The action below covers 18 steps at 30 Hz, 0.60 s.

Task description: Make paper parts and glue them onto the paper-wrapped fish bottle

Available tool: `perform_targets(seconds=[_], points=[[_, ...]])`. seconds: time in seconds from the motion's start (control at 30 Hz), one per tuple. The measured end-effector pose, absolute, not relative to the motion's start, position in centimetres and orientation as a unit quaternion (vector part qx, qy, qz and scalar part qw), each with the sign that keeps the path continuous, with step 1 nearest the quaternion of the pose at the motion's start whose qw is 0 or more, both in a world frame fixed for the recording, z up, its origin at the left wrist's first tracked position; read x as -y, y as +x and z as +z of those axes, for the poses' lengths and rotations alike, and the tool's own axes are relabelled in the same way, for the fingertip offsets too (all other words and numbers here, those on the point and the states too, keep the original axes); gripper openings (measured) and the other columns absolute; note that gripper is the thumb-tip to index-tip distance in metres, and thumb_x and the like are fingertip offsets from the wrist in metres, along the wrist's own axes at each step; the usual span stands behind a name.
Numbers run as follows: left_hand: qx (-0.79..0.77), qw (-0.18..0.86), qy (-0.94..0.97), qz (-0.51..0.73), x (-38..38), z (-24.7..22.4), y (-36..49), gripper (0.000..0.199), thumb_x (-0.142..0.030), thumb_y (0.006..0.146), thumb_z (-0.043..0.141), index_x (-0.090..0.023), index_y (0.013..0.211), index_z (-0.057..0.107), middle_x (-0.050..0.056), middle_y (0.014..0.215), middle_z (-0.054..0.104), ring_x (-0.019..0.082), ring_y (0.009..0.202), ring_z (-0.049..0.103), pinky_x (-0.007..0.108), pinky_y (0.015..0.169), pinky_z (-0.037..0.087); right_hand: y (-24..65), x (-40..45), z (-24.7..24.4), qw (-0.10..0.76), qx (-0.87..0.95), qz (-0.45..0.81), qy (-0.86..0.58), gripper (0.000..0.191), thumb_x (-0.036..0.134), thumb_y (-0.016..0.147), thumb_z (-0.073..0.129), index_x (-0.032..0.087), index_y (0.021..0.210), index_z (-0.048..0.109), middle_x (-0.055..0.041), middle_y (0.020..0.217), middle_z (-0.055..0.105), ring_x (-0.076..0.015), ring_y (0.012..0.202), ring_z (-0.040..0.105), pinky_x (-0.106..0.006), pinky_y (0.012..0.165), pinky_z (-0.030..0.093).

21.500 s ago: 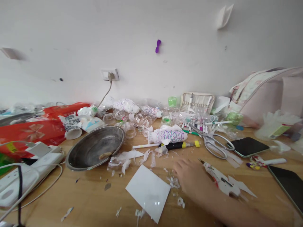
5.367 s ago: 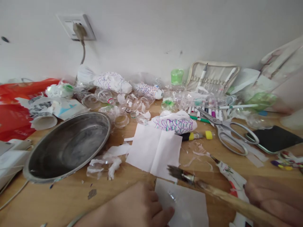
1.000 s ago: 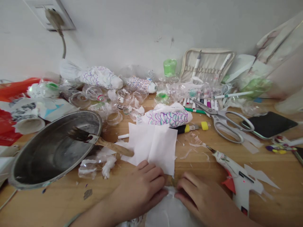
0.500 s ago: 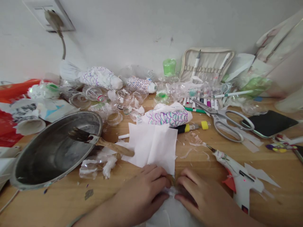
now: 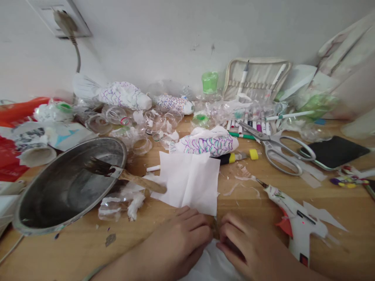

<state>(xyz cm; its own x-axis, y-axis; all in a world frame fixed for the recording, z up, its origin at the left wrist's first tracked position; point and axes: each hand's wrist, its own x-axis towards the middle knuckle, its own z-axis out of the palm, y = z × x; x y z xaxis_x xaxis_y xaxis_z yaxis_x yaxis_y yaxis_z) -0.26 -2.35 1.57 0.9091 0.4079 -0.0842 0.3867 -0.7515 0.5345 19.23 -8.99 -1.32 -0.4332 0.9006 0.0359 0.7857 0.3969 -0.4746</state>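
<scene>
At the near edge of the desk a piece of thin white paper (image 5: pixel 215 259) lies between my hands, mostly hidden by them. My left hand (image 5: pixel 183 240) is closed on its left side, fingers curled under and thumb tucked in. Opposite, my right hand (image 5: pixel 249 244) pinches the right side with bent fingers. A small gap separates the two hands. Just beyond the fingertips lies a creased white sheet (image 5: pixel 195 181). Behind that sheet rests a white paper-covered fish (image 5: pixel 208 142) with purple and green scales drawn on it.
To the left are a metal basin (image 5: pixel 23 218) and a wooden-handled brush (image 5: pixel 143 181) lying across its rim. A glue gun (image 5: pixel 301 224), scissors (image 5: pixel 281 152) and a phone (image 5: pixel 336 152) occupy the right. Cut plastic bottles (image 5: pixel 142 145), two more fish (image 5: pixel 124 95) and markers (image 5: pixel 258 125) crowd the back.
My left hand has shifted slightly right and down, its fingers curling in more. The paper's top edge between the hands now sits lower. Surrounding things have stayed put.
</scene>
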Motion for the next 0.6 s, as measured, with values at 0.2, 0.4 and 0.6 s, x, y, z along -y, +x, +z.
perform_targets(seconds=[0.2,0.4,0.6], points=[[-0.239,0.274,0.931,0.035,2.5,1.3,-0.3,0.012,-0.013,0.087,0.045,-0.019,0.084,0.054,0.002,0.079,0.063,0.018,0.073,0.055,0.029,0.065,0.044,19.4,9.1,-1.6,0.169,0.822,0.187,-0.511,0.008,0.01,0.078,0.055,0.018,0.077,0.055,-0.0023,0.08,0.06,-0.0182,0.068,0.059,-0.03,0.058,0.047],[-0.301,0.404,0.86,0.084,2.9,0.7,-0.7,0.013,-0.011,0.085,0.045,-0.02,0.087,0.053,0.005,0.105,0.065,0.017,0.095,0.059,0.027,0.082,0.046,19.6,8.8,-0.7,0.256,0.806,0.187,-0.5,0.019,0.016,0.09,0.041,0.02,0.075,0.053,-0.0001,0.077,0.058,-0.0152,0.067,0.055,-0.028,0.057,0.041],[-0.407,0.535,0.736,0.081,3.1,0.1,-0.6,0.005,-0.021,0.085,0.048,-0.021,0.083,0.052,-0.002,0.078,0.062,0.013,0.071,0.056,0.022,0.063,0.041,19.4,8.3,-0.5,0.308,0.839,0.076,-0.443,0.025,0.01,0.095,0.037,0.014,0.079,0.056,-0.0011,0.076,0.058,-0.0159,0.073,0.052,-0.033,0.068,0.037]])
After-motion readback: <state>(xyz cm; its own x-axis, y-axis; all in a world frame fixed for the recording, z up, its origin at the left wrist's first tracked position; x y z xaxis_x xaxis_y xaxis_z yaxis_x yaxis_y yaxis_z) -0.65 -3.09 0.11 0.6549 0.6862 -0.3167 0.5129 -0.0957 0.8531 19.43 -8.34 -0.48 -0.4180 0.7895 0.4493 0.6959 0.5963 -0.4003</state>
